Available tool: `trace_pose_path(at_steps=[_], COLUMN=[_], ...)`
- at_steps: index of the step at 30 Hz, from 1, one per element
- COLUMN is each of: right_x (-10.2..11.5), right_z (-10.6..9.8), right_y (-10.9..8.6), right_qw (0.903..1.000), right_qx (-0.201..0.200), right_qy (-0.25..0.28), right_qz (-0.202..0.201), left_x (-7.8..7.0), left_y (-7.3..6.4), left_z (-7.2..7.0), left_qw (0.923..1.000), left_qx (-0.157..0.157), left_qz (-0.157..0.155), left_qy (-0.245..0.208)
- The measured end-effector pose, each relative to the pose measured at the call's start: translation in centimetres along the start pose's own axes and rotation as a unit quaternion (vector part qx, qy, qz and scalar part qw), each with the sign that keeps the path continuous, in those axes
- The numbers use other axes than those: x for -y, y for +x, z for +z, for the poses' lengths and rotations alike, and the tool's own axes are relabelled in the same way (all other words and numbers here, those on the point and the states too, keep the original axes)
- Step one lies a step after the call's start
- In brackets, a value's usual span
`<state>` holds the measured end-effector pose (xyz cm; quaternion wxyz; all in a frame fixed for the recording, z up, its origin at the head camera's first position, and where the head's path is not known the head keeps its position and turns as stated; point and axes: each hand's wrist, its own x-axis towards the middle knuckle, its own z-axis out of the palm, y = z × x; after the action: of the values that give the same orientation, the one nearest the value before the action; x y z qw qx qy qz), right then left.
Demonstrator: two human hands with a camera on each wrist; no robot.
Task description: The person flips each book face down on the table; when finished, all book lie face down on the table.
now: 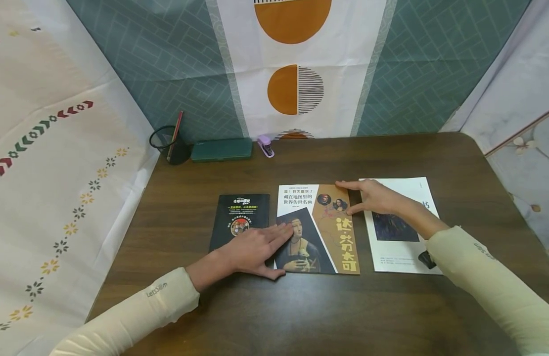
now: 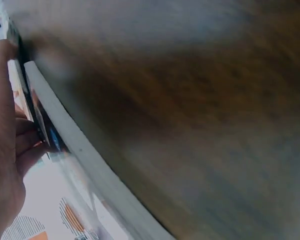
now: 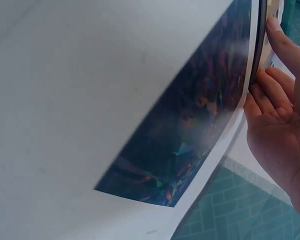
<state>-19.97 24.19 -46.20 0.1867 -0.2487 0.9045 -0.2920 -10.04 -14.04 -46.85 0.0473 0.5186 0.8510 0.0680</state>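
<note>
In the head view a book [image 1: 306, 247] with a painted portrait and an orange strip lies in the middle of the table. My left hand [image 1: 256, 247] rests across its left edge, fingers extended onto the cover and thumb near the lower left corner. At the book's upper right edge, my right hand [image 1: 379, 198] touches it with spread thumb and fingers. A black book [image 1: 225, 222] lies to the left, partly under my left hand and wrist. To the right is a white book [image 1: 390, 257] with a dark picture, partly covered by my right hand and forearm.
Along the back of the wooden table [image 1: 301, 316] stand a black mesh pen holder [image 1: 178, 151] with a red pencil [image 1: 176, 129], a green case [image 1: 222, 150] and a small purple stapler [image 1: 265, 146]. Patterned cloth hangs behind and at both sides.
</note>
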Motion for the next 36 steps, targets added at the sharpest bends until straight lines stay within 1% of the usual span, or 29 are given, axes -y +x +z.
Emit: trace_pose_path(at_steps=[3, 7, 10, 13, 16, 18, 21, 25, 28, 33, 36], right_x=[-0.1, 0.0, 0.2, 0.4, 0.5, 0.6, 0.7, 0.6, 0.5, 0.4, 0.1], right_z=[-0.1, -0.3, -0.4, -0.4, -0.4, -0.4, -0.3, 0.0, 0.2, 0.1, 0.0], right_y=[-0.1, -0.3, -0.5, -0.6, -0.7, -0.8, -0.8, -0.8, -0.9, -1.1, -1.3], right_qw=[0.9998, 0.9985, 0.9977, 0.9964, 0.9947, 0.9933, 0.9917, 0.9927, 0.9946, 0.9955, 0.9955], right_qx=[0.016, 0.040, 0.058, 0.075, 0.089, 0.098, 0.107, 0.099, 0.084, 0.067, 0.058], right_qy=[0.014, 0.037, 0.037, 0.040, 0.048, 0.058, 0.066, 0.058, 0.042, 0.046, 0.051], right_qz=[-0.004, -0.002, -0.003, -0.009, -0.016, -0.020, -0.026, -0.038, -0.045, -0.049, -0.056], left_x=[0.0, -0.1, -0.2, -0.3, -0.4, -0.4, -0.4, -0.4, -0.3, 0.0, 0.2], left_y=[-0.1, -0.3, -0.4, -0.4, -0.3, -0.3, -0.3, -0.2, -0.2, -0.1, -0.1], left_z=[0.2, 0.2, 0.2, 0.0, -0.4, -0.6, -1.0, -1.5, -1.7, -2.3, -2.7], left_qw=[0.9992, 0.9959, 0.9917, 0.9855, 0.9800, 0.9784, 0.9786, 0.9769, 0.9725, 0.9647, 0.9635], left_qx=[-0.023, -0.056, -0.086, -0.124, -0.155, -0.166, -0.172, -0.187, -0.206, -0.233, -0.238], left_qz=[0.021, 0.044, 0.059, 0.071, 0.075, 0.074, 0.068, 0.058, 0.058, 0.070, 0.076], left_qy=[0.026, 0.056, 0.076, 0.092, 0.099, 0.099, 0.090, 0.085, 0.091, 0.100, 0.096])
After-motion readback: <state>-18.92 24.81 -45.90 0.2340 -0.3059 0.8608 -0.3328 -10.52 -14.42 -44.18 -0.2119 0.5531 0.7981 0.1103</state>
